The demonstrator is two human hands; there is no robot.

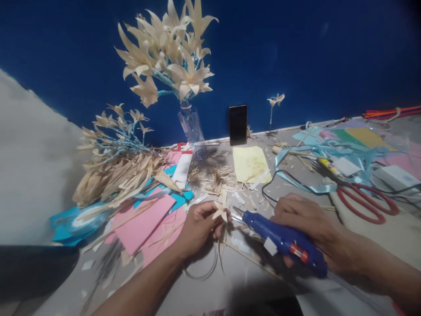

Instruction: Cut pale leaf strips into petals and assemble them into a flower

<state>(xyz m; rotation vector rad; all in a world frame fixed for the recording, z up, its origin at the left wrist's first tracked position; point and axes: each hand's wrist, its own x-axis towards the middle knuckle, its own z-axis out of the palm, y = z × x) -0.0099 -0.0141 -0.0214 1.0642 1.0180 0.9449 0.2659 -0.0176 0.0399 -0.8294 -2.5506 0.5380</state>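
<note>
A small pale husk flower (221, 211) is pinched between the fingers of my left hand (200, 224), near the middle of the table. My right hand (301, 219) is wrapped round a blue glue gun (284, 239), whose metal nozzle points left, close beside the flower's petals. I cannot make out whether the nozzle touches them. A clear glue stick trails from the gun's rear end toward the lower right. Thin dark strands curve below my left hand.
Husk flowers (189, 74) stand in a clear bottle (194, 131) at the back. A phone (238, 125) leans on the wall. Dried husks (115, 177) and pink paper (144, 221) lie left; red-handled scissors (362, 204), blue ribbon (296, 180) and a dark cable lie right.
</note>
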